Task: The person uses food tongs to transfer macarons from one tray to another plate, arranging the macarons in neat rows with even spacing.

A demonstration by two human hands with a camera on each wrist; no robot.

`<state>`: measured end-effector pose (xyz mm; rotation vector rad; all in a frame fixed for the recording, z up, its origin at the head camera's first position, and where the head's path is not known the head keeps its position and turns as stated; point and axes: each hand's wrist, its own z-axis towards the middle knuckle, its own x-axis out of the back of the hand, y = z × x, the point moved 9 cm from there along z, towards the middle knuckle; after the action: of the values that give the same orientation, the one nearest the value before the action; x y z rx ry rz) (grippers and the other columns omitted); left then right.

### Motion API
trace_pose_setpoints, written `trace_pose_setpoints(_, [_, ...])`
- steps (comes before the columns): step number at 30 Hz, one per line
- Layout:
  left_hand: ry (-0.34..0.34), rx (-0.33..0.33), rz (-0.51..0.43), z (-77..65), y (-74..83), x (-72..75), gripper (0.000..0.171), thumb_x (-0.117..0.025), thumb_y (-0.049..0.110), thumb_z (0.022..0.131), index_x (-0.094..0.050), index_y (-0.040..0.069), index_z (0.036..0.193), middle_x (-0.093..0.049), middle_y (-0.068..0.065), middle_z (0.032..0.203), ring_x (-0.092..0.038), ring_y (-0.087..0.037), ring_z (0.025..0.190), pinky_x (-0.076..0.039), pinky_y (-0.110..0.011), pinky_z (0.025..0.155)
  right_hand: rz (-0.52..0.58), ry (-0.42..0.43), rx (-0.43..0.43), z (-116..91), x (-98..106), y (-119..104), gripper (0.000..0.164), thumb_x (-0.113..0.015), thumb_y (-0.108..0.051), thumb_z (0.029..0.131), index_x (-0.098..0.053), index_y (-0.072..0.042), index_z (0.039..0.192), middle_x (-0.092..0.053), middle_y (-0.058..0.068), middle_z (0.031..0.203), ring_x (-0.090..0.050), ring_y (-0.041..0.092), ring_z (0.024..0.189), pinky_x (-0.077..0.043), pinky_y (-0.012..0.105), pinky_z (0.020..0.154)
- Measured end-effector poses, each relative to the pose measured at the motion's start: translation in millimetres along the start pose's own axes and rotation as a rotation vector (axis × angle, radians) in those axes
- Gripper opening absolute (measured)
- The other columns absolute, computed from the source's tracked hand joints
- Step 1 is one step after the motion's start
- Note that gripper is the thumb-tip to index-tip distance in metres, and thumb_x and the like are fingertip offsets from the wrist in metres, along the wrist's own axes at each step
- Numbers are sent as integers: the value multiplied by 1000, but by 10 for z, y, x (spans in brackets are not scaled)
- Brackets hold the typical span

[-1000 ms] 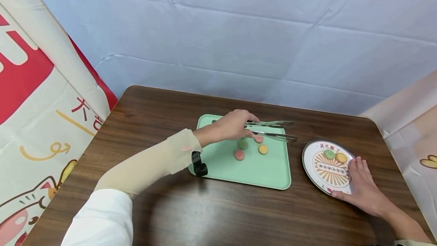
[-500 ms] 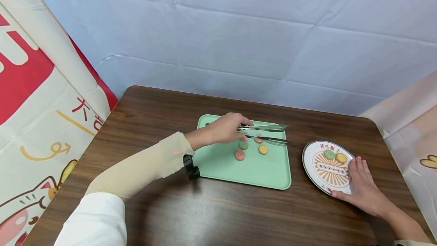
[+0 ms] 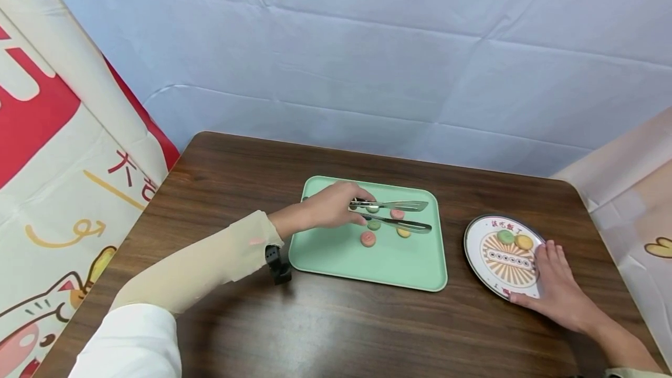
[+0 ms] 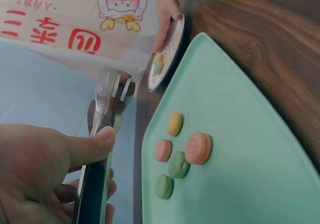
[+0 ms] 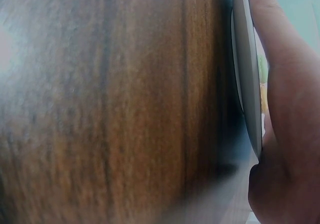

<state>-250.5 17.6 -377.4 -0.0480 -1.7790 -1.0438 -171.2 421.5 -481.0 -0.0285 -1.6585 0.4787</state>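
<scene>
My left hand (image 3: 331, 206) grips a pair of metal tongs (image 3: 401, 206) above the green tray (image 3: 362, 267). The two arms of the tongs stand apart, with nothing between their tips. Below and around them lie several macarons: a front pink macaron (image 3: 368, 239), another pink macaron (image 4: 163, 150), a yellow macaron (image 4: 174, 124) and two green ones, one being this green macaron (image 4: 164, 186). My right hand (image 3: 562, 290) rests on the right rim of a white printed plate (image 3: 479, 235), its fingers extended and its thumb at the near edge. On that plate sit a green macaron (image 3: 506, 237) and a yellow macaron (image 3: 523, 242).
Tray and plate stand on a dark wooden table (image 3: 252, 162), the plate right of the tray. A pale cloth (image 3: 336, 45) hangs behind the table's far edge. A printed sheet (image 3: 68, 203) hangs on the left. A black strap (image 3: 277, 264) is around the left wrist.
My left hand has moved left and slightly nearer with the tongs, whose tips are now over the tray instead of past its right edge. The right hand and plate have stayed put.
</scene>
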Motion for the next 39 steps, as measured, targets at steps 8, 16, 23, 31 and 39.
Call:
trace_pose_setpoints(8, [10, -8, -5, -91, -73, 3, 48, -79, 16, 92, -65, 10, 137, -65, -4, 136, -57, -20, 130, -46, -35, 105, -5, 12, 2, -9, -12, 16, 137, -84, -47, 80, 12, 22, 150, 19, 46, 153, 30, 47, 145, 26, 40, 115])
trace_pose_setpoints(16, [3, -16, -11, -171, -131, -9, 46, -79, 14, 91, -66, 9, 136, -66, -5, 135, -58, -22, 127, -49, -36, 101, -9, -1, -6, 8, -3, -11, 136, -83, -47, 80, 12, 22, 150, 18, 46, 154, 28, 47, 146, 25, 42, 116])
trace_pose_setpoints(23, [-15, -2, -9, -217, -193, -34, 45, -79, 13, 91, -67, 8, 135, -66, -6, 134, -58, -24, 127, -49, -37, 100, -12, -8, -12, 24, 8, -4, 136, -83, -47, 80, 11, 23, 149, 18, 47, 153, 28, 48, 145, 25, 43, 116])
trace_pose_setpoints(31, [-40, 22, -11, -266, -335, -57, 45, -78, 13, 92, -66, 8, 136, -65, -7, 135, -59, -24, 126, -49, -38, 100, -3, -15, -13, 23, -5, 13, 136, -83, -47, 81, 12, 22, 149, 20, 45, 154, 30, 46, 145, 27, 40, 115])
trace_pose_setpoints(39, [-60, 40, 6, -330, -457, -53, 45, -78, 15, 93, -66, 9, 136, -64, -6, 136, -57, -24, 127, -50, -36, 100, 1, -35, -20, 3, -26, 18, 135, -81, -47, 83, 14, 21, 149, 22, 44, 154, 32, 46, 144, 29, 40, 113])
